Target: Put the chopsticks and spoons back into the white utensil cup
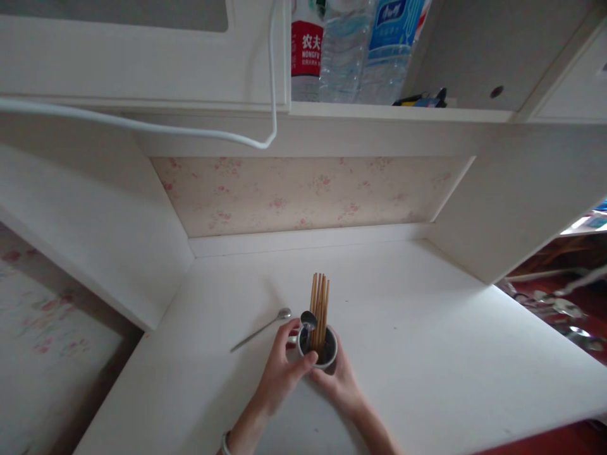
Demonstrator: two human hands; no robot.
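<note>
A white cup [329, 360] with a dark inside stands on the white desk [427, 328] near its front middle. Several wooden chopsticks [320, 303] stand upright in the cup, and a metal spoon [308, 321] leans in it beside them, bowl up. My left hand [283, 373] wraps round the cup's left side, thumb on the rim. From the right and below, my right hand [339, 382] closes round the cup. A second metal spoon [262, 330] lies flat on the desk just left of my left hand.
White side panels wall the desk on both sides, with floral wallpaper [303, 193] at the back. A shelf above holds water bottles [351, 50]. A white cable [190, 129] hangs across the upper left. Clutter lies on the floor at the right.
</note>
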